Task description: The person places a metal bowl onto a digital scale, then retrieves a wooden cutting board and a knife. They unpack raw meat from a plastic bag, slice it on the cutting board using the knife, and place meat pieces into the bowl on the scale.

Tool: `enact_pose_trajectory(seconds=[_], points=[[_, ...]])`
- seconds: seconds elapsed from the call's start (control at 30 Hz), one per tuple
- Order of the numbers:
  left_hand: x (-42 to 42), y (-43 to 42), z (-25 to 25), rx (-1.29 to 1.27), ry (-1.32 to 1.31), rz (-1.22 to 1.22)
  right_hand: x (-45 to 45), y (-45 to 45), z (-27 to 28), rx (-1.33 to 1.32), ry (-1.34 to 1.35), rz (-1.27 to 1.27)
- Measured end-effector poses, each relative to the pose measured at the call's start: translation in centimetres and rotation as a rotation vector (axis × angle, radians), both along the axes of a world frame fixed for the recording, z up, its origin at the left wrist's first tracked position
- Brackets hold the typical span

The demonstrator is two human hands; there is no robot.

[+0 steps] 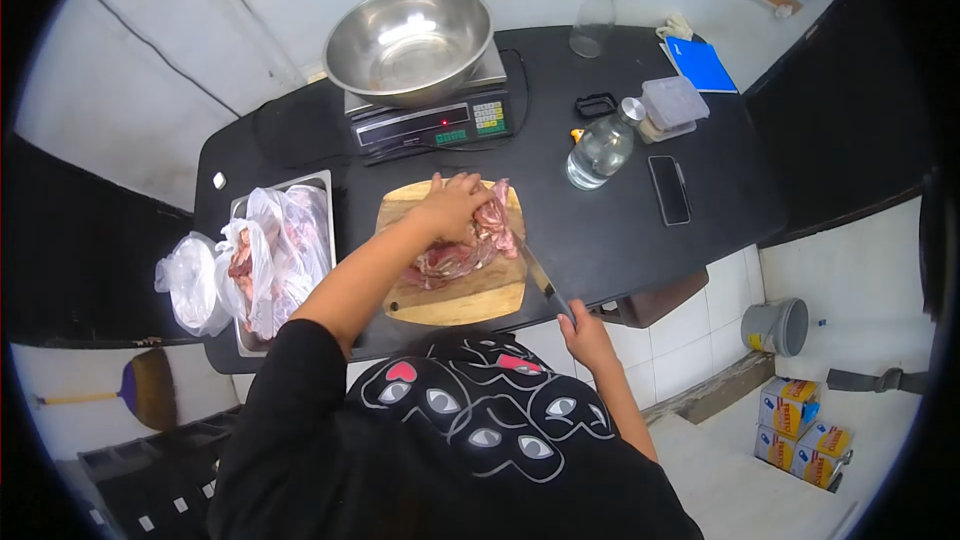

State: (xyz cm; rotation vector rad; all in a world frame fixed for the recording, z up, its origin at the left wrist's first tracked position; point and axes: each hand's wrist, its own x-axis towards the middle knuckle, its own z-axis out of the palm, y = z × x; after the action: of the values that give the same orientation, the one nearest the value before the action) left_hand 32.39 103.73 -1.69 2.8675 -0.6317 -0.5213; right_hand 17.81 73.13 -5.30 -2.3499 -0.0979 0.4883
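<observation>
A piece of raw meat (450, 262) lies on a wooden cutting board (465, 312) at the front of the black table. My left hand (455, 208) presses down on the meat from above, fingers extended across its upper part. In my right hand (587, 336), the dark handle of a knife (541, 277) is gripped. The blade points up and left, its tip by the right end of the meat; whether it touches cannot be made out. Left of the board, a metal tray (329, 208) holds more meat in white plastic bags (290, 255).
Behind the board stands a digital scale (430, 125) carrying a large steel bowl (410, 45). To the right are a water bottle (603, 150), a phone (670, 190), plastic containers (674, 103) and a blue notebook (702, 64). Another glass bottle (594, 20) stands at the back.
</observation>
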Motion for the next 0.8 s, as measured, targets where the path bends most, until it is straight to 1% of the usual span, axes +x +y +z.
enact_pose_trajectory(seconds=[0.03, 0.13, 0.23, 0.33, 0.43, 0.47, 0.53, 0.63, 0.73, 0.8], points=[[0.8, -1.1, -0.8, 0.089, -0.016, -0.035, -0.2, -0.4, -0.2, -0.006, 0.019, 0.011], [3.1, -3.4, -1.3, 0.269, 0.032, -0.128, -0.8, -1.4, -0.9, 0.000, 0.004, 0.028], [5.6, -4.8, -0.4, 0.373, 0.203, -0.234, -1.1, -2.1, -0.8, 0.031, 0.037, 0.019], [6.8, -4.6, -0.8, 0.395, 0.127, -0.366, -1.1, -2.7, -0.8, 0.041, 0.027, 0.001], [6.8, -3.2, -2.9, 0.299, 0.011, -0.373, -0.9, -3.3, -1.0, 0.037, 0.011, -0.014], [6.4, -2.9, -2.1, 0.275, -0.009, -0.389, -0.8, -3.6, -0.9, 0.042, 0.024, -0.015], [5.1, -2.3, 1.1, 0.228, -0.046, -0.424, -0.5, -4.0, -0.6, 0.054, 0.052, -0.019], [3.2, -0.7, 5.0, 0.177, -0.052, -0.370, -0.2, -4.6, -1.0, 0.042, 0.040, -0.033], [0.7, 1.5, 10.3, 0.095, -0.099, -0.244, 0.3, -4.7, -0.8, 0.043, 0.056, -0.019], [-1.1, 3.0, 13.3, 0.035, -0.159, -0.082, 0.7, -4.5, -1.1, 0.075, 0.035, -0.018]])
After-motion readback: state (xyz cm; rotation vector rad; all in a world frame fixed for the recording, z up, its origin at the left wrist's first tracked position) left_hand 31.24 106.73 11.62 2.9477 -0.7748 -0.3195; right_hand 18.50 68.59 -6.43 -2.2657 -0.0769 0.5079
